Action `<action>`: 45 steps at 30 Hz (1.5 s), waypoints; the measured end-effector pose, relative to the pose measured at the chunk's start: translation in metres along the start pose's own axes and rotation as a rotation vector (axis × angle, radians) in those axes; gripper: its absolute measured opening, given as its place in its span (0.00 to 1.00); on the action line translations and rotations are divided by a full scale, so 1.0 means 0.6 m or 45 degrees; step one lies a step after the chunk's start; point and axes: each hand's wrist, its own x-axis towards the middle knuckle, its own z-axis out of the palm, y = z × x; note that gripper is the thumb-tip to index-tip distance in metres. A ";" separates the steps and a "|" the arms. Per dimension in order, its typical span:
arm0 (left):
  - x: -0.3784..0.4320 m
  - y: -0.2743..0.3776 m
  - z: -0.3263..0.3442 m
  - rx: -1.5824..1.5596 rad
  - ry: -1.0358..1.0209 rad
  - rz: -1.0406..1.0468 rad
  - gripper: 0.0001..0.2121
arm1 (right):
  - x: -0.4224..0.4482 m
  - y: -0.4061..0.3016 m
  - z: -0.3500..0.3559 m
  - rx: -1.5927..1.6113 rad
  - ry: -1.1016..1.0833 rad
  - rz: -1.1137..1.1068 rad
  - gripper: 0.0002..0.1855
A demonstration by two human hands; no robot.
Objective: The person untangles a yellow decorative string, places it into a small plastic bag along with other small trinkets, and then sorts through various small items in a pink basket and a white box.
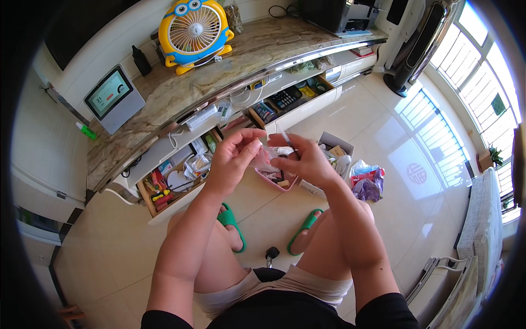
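A small clear plastic bag (267, 157) hangs between my hands, above the floor in front of my knees. My left hand (235, 154) pinches the bag's edge between thumb and fingertips. In my right hand (303, 158) there is a thin pen-like stick (285, 136), pale at its upper end, lying between the fingers; its lower part is hidden by them. The right fingertips are close to the bag, but whether they touch it I cannot tell. Below the hands stands a pink plastic basket (283, 187) with small items in it, partly covered by my right hand.
Left, an open drawer (154, 211) holds screwdrivers and cotton swabs; another open drawer (306, 107) holds a calculator (285, 98). A cardboard box (347, 144) and crumpled plastic bags (368, 183) rest on the tiled floor. On the marble-topped cabinet (263, 45) stand a yellow fan (195, 31) and a smart display (111, 96).
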 end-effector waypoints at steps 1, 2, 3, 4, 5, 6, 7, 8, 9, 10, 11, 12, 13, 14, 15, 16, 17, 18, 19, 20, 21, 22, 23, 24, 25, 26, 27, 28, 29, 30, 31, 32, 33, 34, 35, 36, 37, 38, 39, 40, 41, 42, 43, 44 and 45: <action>0.000 0.001 0.004 0.001 -0.002 -0.001 0.11 | 0.003 0.008 0.010 -0.063 -0.006 -0.086 0.22; 0.000 0.001 0.008 -0.009 0.023 0.022 0.11 | 0.006 0.016 0.021 -0.125 -0.010 -0.171 0.23; 0.001 0.002 0.010 -0.021 0.046 0.049 0.11 | 0.006 0.014 0.022 -0.126 -0.007 -0.172 0.23; 0.003 0.000 0.009 -0.020 0.044 0.050 0.11 | 0.007 0.012 0.023 -0.278 0.031 -0.104 0.22; 0.005 -0.006 0.004 -0.017 0.073 0.065 0.11 | 0.007 0.011 0.024 -0.430 0.068 -0.035 0.20; 0.006 -0.009 0.000 -0.013 0.105 0.079 0.12 | 0.009 0.012 0.024 -0.395 0.096 0.037 0.17; 0.008 -0.007 -0.003 -0.011 0.106 0.078 0.12 | 0.009 0.014 0.021 -0.394 0.095 0.037 0.17; 0.011 -0.005 -0.007 -0.086 0.144 0.127 0.13 | 0.009 0.017 0.016 -0.340 0.073 0.071 0.16; 0.014 -0.004 -0.009 -0.165 0.180 0.176 0.14 | 0.007 0.019 0.010 -0.291 0.054 0.107 0.16; 0.016 0.000 -0.011 -0.212 0.192 0.165 0.16 | 0.006 0.020 0.005 -0.293 0.054 0.110 0.16; 0.017 -0.001 -0.012 -0.216 0.192 0.164 0.16 | 0.004 0.021 0.000 -0.309 0.050 0.107 0.15; 0.018 -0.001 -0.015 -0.306 0.202 0.165 0.16 | 0.004 0.023 -0.002 -0.319 0.044 0.103 0.15; 0.019 -0.001 -0.017 -0.396 0.211 0.167 0.16 | 0.005 0.026 -0.003 -0.315 0.042 0.104 0.15; 0.020 0.000 -0.019 -0.432 0.209 0.197 0.16 | 0.006 0.030 -0.005 -0.350 0.037 0.059 0.14; 0.021 0.000 -0.023 -0.430 0.209 0.194 0.16 | 0.007 0.032 -0.005 -0.385 0.033 0.014 0.14; 0.023 0.000 -0.027 -0.441 0.242 0.227 0.15 | 0.007 0.031 -0.005 -0.382 0.033 0.017 0.14; 0.024 -0.002 -0.030 -0.451 0.275 0.260 0.15 | 0.006 0.028 -0.004 -0.347 0.020 0.011 0.14; 0.025 -0.003 -0.031 -0.466 0.273 0.261 0.14 | 0.005 0.025 -0.004 -0.312 0.008 0.003 0.14; 0.026 -0.007 -0.031 -0.465 0.271 0.260 0.14 | 0.005 0.028 -0.004 -0.310 0.010 0.003 0.14; 0.027 -0.012 -0.033 -0.504 0.239 0.244 0.15 | 0.005 0.034 -0.004 -0.269 0.014 -0.010 0.13; 0.028 -0.015 -0.032 -0.546 0.207 0.228 0.15 | 0.005 0.038 -0.005 -0.231 0.018 -0.022 0.13; 0.028 -0.016 -0.029 -0.547 0.205 0.227 0.15 | 0.003 0.038 -0.006 -0.231 0.020 -0.020 0.13; 0.028 -0.016 -0.022 -0.540 0.245 0.122 0.16 | 0.001 0.037 -0.007 -0.131 0.004 0.022 0.12; 0.027 -0.016 -0.017 -0.530 0.286 0.017 0.17 | 0.000 0.035 -0.007 -0.030 -0.014 0.063 0.12; 0.026 -0.017 -0.012 -0.530 0.286 0.017 0.17 | -0.001 0.033 -0.007 -0.030 -0.015 0.063 0.12; 0.026 -0.018 -0.007 -0.439 0.289 -0.127 0.18 | -0.003 0.031 -0.007 0.058 0.017 0.083 0.11; 0.024 -0.019 -0.005 -0.345 0.293 -0.270 0.18 | -0.004 0.029 -0.006 0.147 0.048 0.102 0.10; 0.021 -0.020 -0.003 -0.343 0.293 -0.271 0.18 | -0.004 0.026 -0.006 0.149 0.048 0.102 0.10; 0.017 -0.021 -0.002 -0.232 0.147 -0.341 0.20 | -0.004 0.024 -0.007 0.132 0.100 0.139 0.10; 0.014 -0.023 0.000 -0.122 -0.003 -0.409 0.21 | -0.003 0.023 -0.009 0.112 0.156 0.178 0.10; 0.010 -0.024 0.004 -0.012 -0.154 -0.475 0.23 | -0.001 0.030 -0.010 0.110 0.161 0.178 0.10; 0.002 -0.023 0.015 0.001 -0.231 -0.426 0.22 | 0.004 0.044 -0.011 0.149 0.199 0.153 0.10; -0.001 -0.027 0.017 0.002 -0.232 -0.426 0.22 | 0.006 0.047 -0.010 0.191 0.234 0.128 0.10; -0.002 -0.034 0.017 0.027 -0.281 -0.440 0.22 | 0.006 0.046 -0.009 0.191 0.235 0.128 0.10; -0.001 -0.038 0.019 0.052 -0.331 -0.454 0.21 | 0.005 0.041 -0.008 0.238 0.262 0.113 0.11; 0.000 -0.037 0.021 0.030 -0.314 -0.462 0.19 | 0.005 0.037 -0.007 0.287 0.286 0.099 0.12; 0.000 -0.041 0.020 0.031 -0.312 -0.462 0.19 | 0.003 0.031 -0.008 0.289 0.283 0.098 0.12; 0.002 -0.048 0.018 -0.007 -0.250 -0.439 0.18 | 0.001 0.024 -0.012 0.346 0.291 0.170 0.13; 0.003 -0.052 0.017 -0.046 -0.191 -0.415 0.18 | 0.000 0.021 -0.017 0.401 0.300 0.241 0.14; 0.002 -0.051 0.016 -0.044 -0.190 -0.414 0.18 | 0.000 0.025 -0.021 0.402 0.299 0.239 0.14; 0.001 -0.048 0.013 -0.089 -0.150 -0.380 0.17 | 0.001 0.032 -0.024 0.401 0.249 0.250 0.17; 0.002 -0.046 0.014 -0.137 -0.115 -0.344 0.16 | 0.001 0.033 -0.028 0.396 0.204 0.260 0.20; 0.003 -0.044 0.015 -0.138 -0.118 -0.342 0.16 | 0.000 0.032 -0.025 0.394 0.206 0.259 0.20; 0.003 -0.042 0.017 -0.182 -0.092 -0.328 0.15 | -0.002 0.030 -0.019 0.381 0.168 0.192 0.20; 0.003 -0.040 0.017 -0.223 -0.063 -0.316 0.14 | -0.004 0.030 -0.015 0.372 0.126 0.126 0.21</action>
